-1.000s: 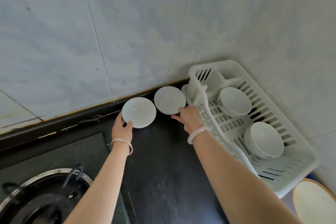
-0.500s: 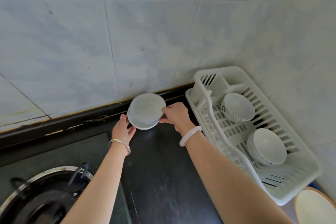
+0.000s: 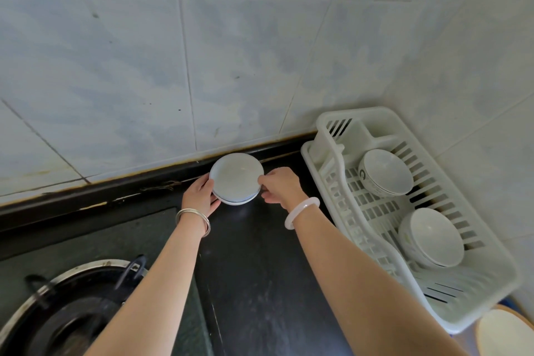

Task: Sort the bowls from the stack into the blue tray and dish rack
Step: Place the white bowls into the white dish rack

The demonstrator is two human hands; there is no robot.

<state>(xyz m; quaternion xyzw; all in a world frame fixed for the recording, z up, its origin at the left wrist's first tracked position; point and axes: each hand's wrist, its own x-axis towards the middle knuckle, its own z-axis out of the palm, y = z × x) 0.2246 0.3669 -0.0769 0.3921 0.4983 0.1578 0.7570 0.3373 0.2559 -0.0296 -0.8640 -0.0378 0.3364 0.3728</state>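
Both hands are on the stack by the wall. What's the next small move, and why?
Probably lift the stack clear of the counter: the left hand and right hand grip opposite sides of its rim, and the dish rack beside it, holding two bowls, has free room.

Glossy glazed bowls; white slatted plastic dish rack; dark polished counter; glossy wall tiles

A home kitchen: pale tiled walls meet in a corner above a black worktop, with a gas burner near left and a white dish rack holding bowls at right.
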